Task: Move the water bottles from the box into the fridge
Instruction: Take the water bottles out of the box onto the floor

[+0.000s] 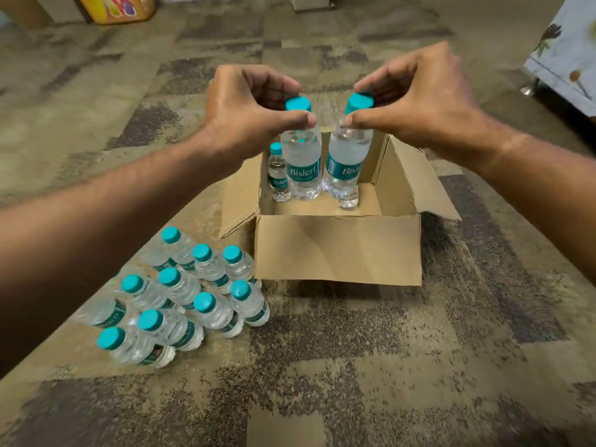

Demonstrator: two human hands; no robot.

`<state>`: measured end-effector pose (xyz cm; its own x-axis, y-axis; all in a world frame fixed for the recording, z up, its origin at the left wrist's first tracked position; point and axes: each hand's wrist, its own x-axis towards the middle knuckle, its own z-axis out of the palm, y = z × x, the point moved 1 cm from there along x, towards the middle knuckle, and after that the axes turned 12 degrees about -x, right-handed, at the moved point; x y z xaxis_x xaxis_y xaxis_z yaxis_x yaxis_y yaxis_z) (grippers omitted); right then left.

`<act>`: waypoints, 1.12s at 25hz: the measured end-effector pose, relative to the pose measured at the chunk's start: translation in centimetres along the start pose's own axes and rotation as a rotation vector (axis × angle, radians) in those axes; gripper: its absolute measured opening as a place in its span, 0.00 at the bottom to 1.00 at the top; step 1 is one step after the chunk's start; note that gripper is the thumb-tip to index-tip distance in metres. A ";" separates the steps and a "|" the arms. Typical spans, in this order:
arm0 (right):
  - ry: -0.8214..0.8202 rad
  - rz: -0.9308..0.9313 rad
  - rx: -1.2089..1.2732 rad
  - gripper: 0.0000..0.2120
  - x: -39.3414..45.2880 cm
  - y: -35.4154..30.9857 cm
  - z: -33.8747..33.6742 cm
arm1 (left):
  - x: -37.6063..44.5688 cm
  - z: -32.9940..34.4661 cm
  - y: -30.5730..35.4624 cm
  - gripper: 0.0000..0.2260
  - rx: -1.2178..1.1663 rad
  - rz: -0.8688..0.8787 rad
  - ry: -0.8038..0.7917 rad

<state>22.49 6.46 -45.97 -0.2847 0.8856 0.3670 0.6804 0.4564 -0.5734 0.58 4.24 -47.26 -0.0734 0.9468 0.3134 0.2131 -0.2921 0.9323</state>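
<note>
Both hands are pinching bottle necks: the left hand (254, 101) is holding one bottle (301, 162), the right hand (416, 95) another (346, 162), above the box (338, 250). One small bottle (278, 172) is remaining inside; ten unloaded bottles (180, 295) are standing on the floor. No fridge is showing.

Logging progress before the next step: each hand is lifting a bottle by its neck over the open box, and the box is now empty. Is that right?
Not quite. The head view shows the left hand and right hand each gripping a bottle by its neck over the cardboard box, but the box is not empty: one small bottle stands in its far-left corner.
</note>
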 end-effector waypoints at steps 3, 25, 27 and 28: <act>-0.135 0.004 0.082 0.22 -2.2 -1.1 0.5 | -2.8 -1.3 0.7 0.18 -0.012 -0.038 -0.045; -0.458 0.083 0.091 0.20 -13.9 4.6 12.4 | -14.6 0.4 -9.9 0.18 0.187 -0.380 -0.251; -0.463 0.061 0.052 0.20 -14.2 4.8 13.0 | -14.6 0.5 -10.8 0.18 0.197 -0.374 -0.255; -0.461 0.061 0.046 0.20 -14.2 4.8 13.2 | -14.6 0.5 -11.2 0.18 0.202 -0.369 -0.260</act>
<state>20.91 -2.80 -63.60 -0.5224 0.8523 -0.0267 0.6778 0.3960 -0.6195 -0.26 -6.28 -62.38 0.0602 0.9920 -0.1107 0.4055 0.0770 0.9108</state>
